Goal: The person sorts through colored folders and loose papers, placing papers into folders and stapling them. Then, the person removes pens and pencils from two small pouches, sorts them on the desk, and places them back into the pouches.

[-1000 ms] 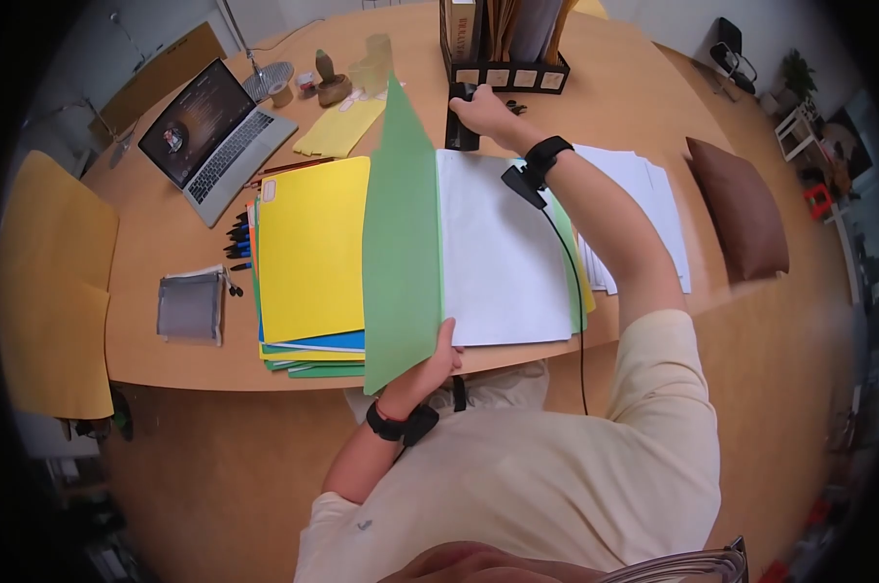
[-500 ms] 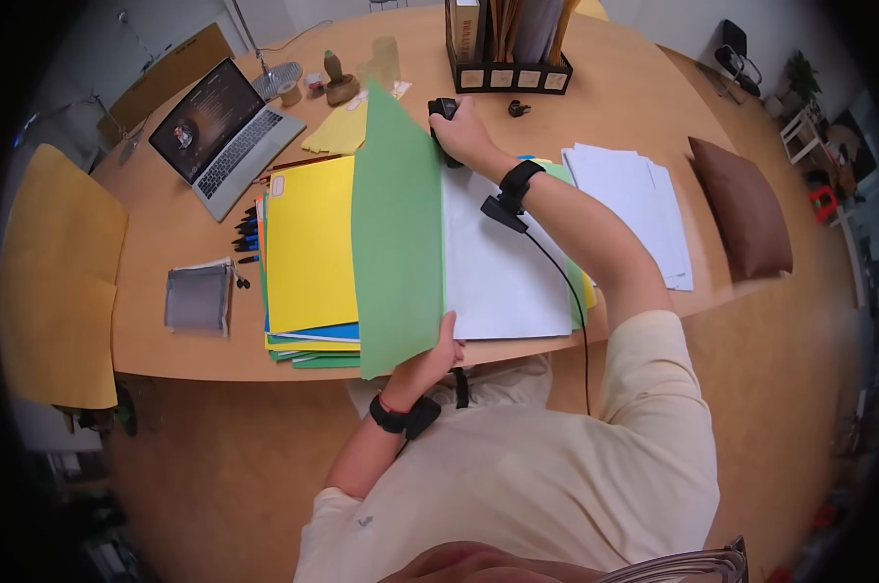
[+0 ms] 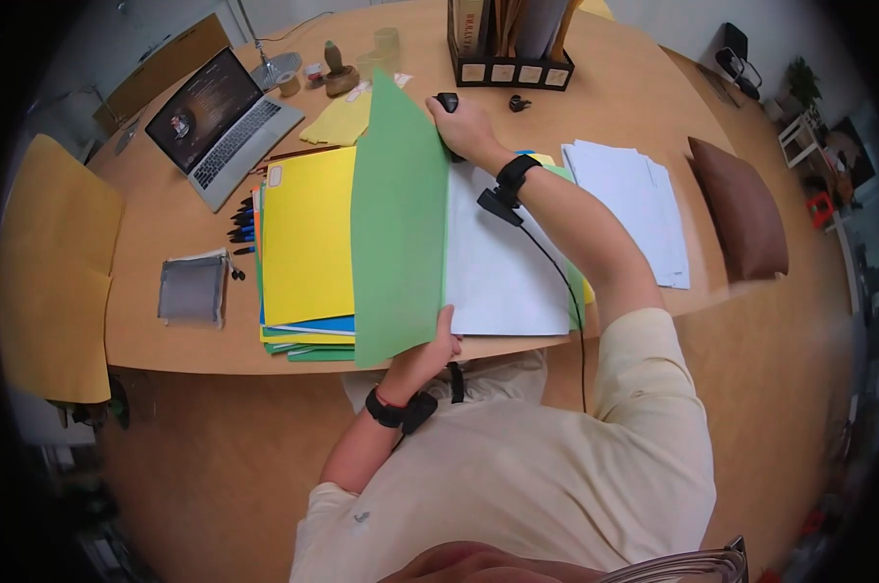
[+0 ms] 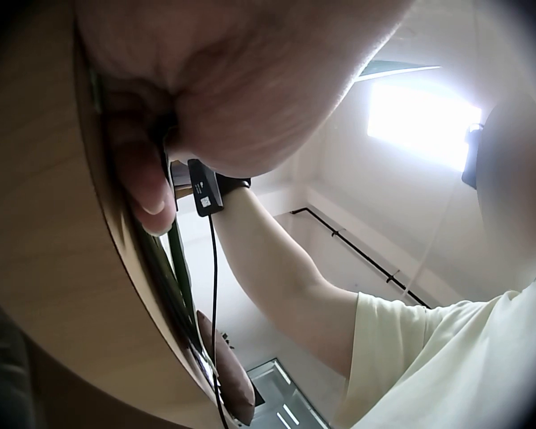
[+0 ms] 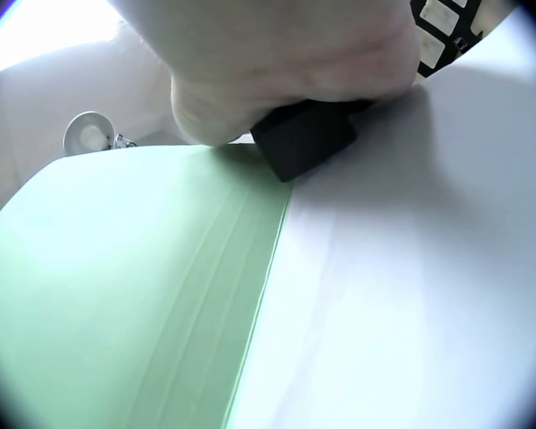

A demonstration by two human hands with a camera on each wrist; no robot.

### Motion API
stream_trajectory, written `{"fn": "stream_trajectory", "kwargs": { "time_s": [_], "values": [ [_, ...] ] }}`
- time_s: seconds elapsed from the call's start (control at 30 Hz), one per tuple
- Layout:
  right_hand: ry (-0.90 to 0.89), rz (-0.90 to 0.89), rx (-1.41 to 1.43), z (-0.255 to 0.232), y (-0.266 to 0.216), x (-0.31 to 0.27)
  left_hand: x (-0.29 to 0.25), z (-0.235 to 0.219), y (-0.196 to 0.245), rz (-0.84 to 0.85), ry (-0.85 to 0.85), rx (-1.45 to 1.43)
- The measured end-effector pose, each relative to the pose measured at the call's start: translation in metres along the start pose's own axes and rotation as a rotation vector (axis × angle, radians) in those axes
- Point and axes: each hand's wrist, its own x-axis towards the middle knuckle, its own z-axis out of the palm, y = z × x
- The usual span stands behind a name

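A green folder (image 3: 401, 223) lies open, its left cover raised at a slant and its right side under white sheets (image 3: 507, 257). My right hand (image 3: 467, 128) grips a black stapler (image 3: 448, 102) at the far end of the fold. In the right wrist view, the stapler (image 5: 304, 141) sits over the sheets' edge beside the green cover (image 5: 152, 259); its jaws are hidden. At the near edge, my left hand (image 3: 426, 356) pinches the folder by the fold. The left wrist view shows that hand (image 4: 223, 80) with fingers curled at the stack's edge.
Left of the folder is a stack with a yellow folder (image 3: 308, 243) on top, then pens (image 3: 242, 228), a mesh pouch (image 3: 192, 289) and a laptop (image 3: 228, 131). Loose paper (image 3: 634, 209) and a brown cushion (image 3: 741, 209) are on the right. A black file rack (image 3: 512, 72) stands behind.
My right hand has brought the stapler from the table beyond the folder back toward me, onto the far end of the fold. My left hand has kept its hold at the near edge.
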Motion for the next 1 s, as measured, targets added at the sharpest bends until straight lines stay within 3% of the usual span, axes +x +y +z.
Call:
{"fn": "stream_trajectory", "kwargs": {
  "time_s": [0.27, 0.47, 0.5, 0.57, 0.7, 0.8, 1.0],
  "values": [
    [-0.042, 0.178, 0.227, 0.002, 0.015, 0.013, -0.002, -0.003, 0.001, 0.024, 0.017, 0.08],
    [-0.125, 0.234, 0.112, -0.009, 0.045, 0.034, -0.004, -0.003, 0.003, 0.001, 0.034, 0.025],
    [-0.058, 0.356, 0.023, -0.018, 0.035, 0.029, -0.004, -0.002, 0.005, -0.018, 0.032, 0.006],
    [-0.046, 0.354, -0.028, -0.023, 0.049, 0.035, -0.005, -0.001, 0.007, -0.059, 0.039, -0.042],
    [-0.306, 0.247, -0.345, -0.05, 0.081, 0.054, -0.002, -0.002, -0.003, -0.057, 0.032, -0.106],
    [-0.143, 0.126, -0.438, -0.052, 0.104, 0.056, -0.003, -0.002, -0.001, -0.05, 0.053, -0.11],
    [-0.191, 0.083, -0.47, -0.072, 0.119, 0.055, -0.001, -0.004, 0.004, -0.071, 0.039, -0.135]
  ]
}}
